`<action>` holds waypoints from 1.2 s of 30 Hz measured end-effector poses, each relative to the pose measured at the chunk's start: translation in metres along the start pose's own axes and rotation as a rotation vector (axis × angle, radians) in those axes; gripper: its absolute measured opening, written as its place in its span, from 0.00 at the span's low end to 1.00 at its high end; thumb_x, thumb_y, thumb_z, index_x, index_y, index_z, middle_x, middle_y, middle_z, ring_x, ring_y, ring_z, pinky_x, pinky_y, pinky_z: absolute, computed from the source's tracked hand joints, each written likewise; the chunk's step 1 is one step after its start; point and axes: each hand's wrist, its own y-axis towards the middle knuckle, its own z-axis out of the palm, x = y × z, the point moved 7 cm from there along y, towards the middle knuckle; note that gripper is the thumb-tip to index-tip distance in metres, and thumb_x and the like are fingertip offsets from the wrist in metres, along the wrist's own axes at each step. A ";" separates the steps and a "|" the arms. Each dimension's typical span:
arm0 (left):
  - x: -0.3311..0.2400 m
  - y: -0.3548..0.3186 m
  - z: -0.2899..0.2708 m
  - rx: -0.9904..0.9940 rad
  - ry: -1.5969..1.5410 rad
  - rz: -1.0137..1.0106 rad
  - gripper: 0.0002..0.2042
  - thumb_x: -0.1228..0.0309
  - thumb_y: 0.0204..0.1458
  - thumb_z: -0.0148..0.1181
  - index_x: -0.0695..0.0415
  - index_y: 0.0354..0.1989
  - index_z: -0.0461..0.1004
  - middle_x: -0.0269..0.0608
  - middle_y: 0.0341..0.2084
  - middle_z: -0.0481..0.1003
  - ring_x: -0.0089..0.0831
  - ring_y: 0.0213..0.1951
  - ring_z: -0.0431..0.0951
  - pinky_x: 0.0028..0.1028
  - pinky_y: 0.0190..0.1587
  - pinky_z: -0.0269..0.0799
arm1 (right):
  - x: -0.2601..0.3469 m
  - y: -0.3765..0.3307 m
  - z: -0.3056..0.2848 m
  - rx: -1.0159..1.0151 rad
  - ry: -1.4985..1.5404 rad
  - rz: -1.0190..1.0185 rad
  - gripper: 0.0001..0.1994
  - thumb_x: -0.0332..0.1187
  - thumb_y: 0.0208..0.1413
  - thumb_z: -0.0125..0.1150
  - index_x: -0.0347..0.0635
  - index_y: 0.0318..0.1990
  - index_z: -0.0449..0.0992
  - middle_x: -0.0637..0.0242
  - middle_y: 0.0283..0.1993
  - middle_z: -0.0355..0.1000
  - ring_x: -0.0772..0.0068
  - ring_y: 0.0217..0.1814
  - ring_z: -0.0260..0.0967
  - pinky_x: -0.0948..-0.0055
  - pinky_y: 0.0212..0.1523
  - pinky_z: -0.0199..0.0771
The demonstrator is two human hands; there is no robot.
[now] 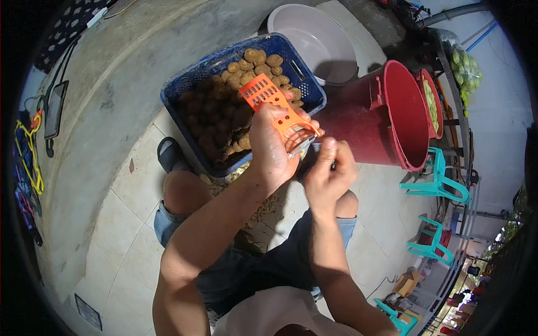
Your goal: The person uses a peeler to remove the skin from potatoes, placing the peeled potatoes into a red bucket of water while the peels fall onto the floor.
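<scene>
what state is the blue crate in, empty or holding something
Holding something: brown potatoes lie heaped in the blue crate. The left hand and orange tool hide part; how deep the heap goes, I cannot tell.

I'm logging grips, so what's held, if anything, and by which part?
The left hand holds the orange slotted tool around its middle; whether the right hand holds anything can't be told.

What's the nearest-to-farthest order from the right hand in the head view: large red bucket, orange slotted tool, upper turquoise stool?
From the right hand:
1. Orange slotted tool: just left, in the left hand.
2. Large red bucket: ahead and right.
3. Upper turquoise stool: farther right, past the bucket.
</scene>
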 end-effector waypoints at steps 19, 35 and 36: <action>-0.010 0.010 0.018 0.312 0.374 0.120 0.33 0.54 0.48 0.43 0.65 0.60 0.58 0.49 0.25 0.73 0.41 0.29 0.76 0.41 0.38 0.75 | -0.011 0.002 0.000 0.015 0.075 0.076 0.15 0.30 0.61 0.57 0.33 0.23 0.68 0.65 0.17 0.59 0.76 0.19 0.52 0.73 0.21 0.53; -0.009 0.011 -0.004 0.065 0.229 0.095 0.26 0.56 0.47 0.41 0.63 0.49 0.68 0.49 0.21 0.75 0.45 0.25 0.78 0.40 0.32 0.78 | 0.001 0.004 0.003 -0.008 -0.079 -0.046 0.10 0.26 0.59 0.57 0.33 0.25 0.72 0.59 0.18 0.63 0.66 0.17 0.58 0.68 0.20 0.57; -0.010 0.010 -0.002 0.069 0.243 0.111 0.26 0.56 0.47 0.42 0.63 0.49 0.68 0.49 0.21 0.75 0.44 0.25 0.78 0.40 0.32 0.78 | -0.001 0.005 0.003 -0.009 -0.076 -0.027 0.11 0.26 0.59 0.58 0.33 0.24 0.71 0.59 0.18 0.62 0.65 0.17 0.58 0.68 0.20 0.57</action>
